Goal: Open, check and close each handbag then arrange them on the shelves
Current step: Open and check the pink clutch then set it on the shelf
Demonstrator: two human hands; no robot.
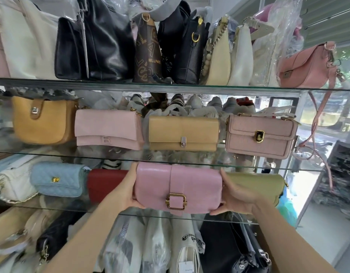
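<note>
A: Pink bag (178, 187), flap shut, strap run through the brass buckle (176, 201). You hold it level at the front edge of the third glass shelf (268, 167), flap facing you.

B: Hands?

A: Your left hand (125, 191) grips the bag's left end, thumb under the bottom corner, fingers curled round behind it. Your right hand (236, 196) grips the right end the same way, thumb under the lower corner. Both forearms come up from below the bag.

B: Neighbours, taken from the pink bag?

A: Just left of it, a red bag (103, 183), partly behind your left hand. Further left, a quilted blue bag (59, 179), then a white bag (11, 186). Just right of it, an olive bag (262, 187), partly behind your right hand.

B: Above it?

A: One shelf up, directly over it, a tan bag (183, 133) with a silver clasp. Left of that a pale pink bag (108, 128), then a mustard bag (42, 120). Right of the tan one, a dusty pink bag (260, 135) with a gold lock.

B: Does the pink bag rest on the glass?

A: Cannot tell; its base sits close to the lower pane's edge.
</note>
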